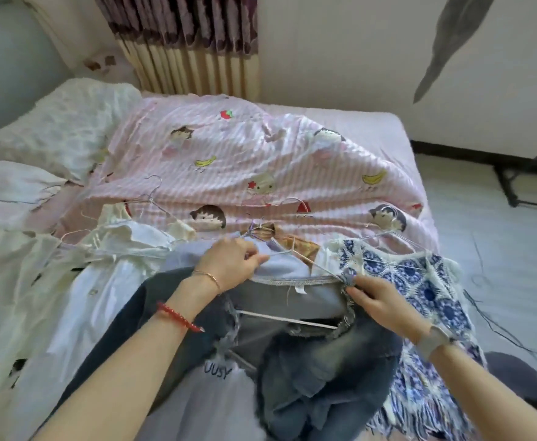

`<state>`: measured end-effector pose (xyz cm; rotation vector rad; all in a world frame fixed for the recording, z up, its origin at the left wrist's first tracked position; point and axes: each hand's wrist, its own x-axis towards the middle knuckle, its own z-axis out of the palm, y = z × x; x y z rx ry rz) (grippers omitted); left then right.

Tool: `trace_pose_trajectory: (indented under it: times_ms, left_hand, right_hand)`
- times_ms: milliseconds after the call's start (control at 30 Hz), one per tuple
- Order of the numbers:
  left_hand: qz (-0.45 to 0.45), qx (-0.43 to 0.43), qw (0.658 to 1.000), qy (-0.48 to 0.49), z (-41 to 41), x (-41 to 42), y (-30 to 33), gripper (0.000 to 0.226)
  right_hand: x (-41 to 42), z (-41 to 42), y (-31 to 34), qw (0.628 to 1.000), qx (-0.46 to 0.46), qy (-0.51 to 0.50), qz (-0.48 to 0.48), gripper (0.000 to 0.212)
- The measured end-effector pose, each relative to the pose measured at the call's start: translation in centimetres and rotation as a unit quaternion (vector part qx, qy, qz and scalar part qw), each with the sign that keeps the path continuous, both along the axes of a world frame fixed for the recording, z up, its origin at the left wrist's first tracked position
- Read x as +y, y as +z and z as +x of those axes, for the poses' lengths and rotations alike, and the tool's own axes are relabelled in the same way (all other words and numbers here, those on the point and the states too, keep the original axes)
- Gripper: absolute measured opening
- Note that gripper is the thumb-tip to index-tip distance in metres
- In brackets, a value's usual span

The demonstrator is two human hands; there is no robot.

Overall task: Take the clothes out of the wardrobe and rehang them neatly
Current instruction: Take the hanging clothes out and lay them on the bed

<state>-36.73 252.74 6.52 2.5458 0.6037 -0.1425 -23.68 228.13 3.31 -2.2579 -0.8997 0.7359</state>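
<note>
A pale grey-lilac top (279, 268) lay flat at the near edge of the bed, its neckline turned toward the person, with a thin wire hanger (295, 254) resting at its collar and faded blue denim (321, 370) bunched over its lower part on a white plastic hanger bar (287, 319). The left hand (229, 265) had its fingers curled, pinching the wire of the hanger near the hook, while the right hand (376, 300) pinched the top's right shoulder where the wire's end met the fabric. This looked like the dressing step: the garment was out of the wardrobe and being fitted onto its hanger. The next move likely called for easing the wire arm inside the shoulder, then squaring the neckline before lifting. Just right of the top lay a blue-and-white crochet-patterned garment (419, 281) on its own hanger; to the left, cream and white shirts (108, 249) were heaped with loose hangers. Beyond spread a pink striped cartoon-print quilt (260, 167) across the bed (384, 128).
</note>
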Motion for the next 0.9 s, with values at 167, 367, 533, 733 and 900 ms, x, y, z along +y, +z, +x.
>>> trace_pose_trajectory:
  times_ms: [167, 367, 533, 733, 900]
  left_hand:
    - [-0.201, 0.171, 0.958, -0.115, 7.4, -6.2, 0.7, 0.035]
    - [-0.240, 0.140, 0.956, -0.093, 17.9, -12.4, 0.5, 0.038]
    - [-0.186, 0.065, 0.980, 0.028, 25.3, -16.3, -8.6, 0.050]
    - [-0.037, 0.006, 0.993, 0.108, 31.6, -17.4, -19.3, 0.033]
    - [0.101, -0.041, 0.990, 0.092, 31.8, -17.2, -24.6, 0.037]
  right_hand:
    - [-8.5, 4.1, 2.8, 0.988, 0.122, -0.046, -0.086, 0.025]
    - [-14.1, 15.4, 6.9, 0.985, 0.012, -0.131, -0.108, 0.012]
    - [-14.7, 23.0, -2.1, 0.965, -0.120, -0.161, -0.169, 0.014]
    - [-13.3, 28.2, -15.5, 0.948, -0.176, -0.215, -0.155, 0.025]
    - [-11.6, 31.9, -22.8, 0.932, -0.196, -0.234, -0.198, 0.028]
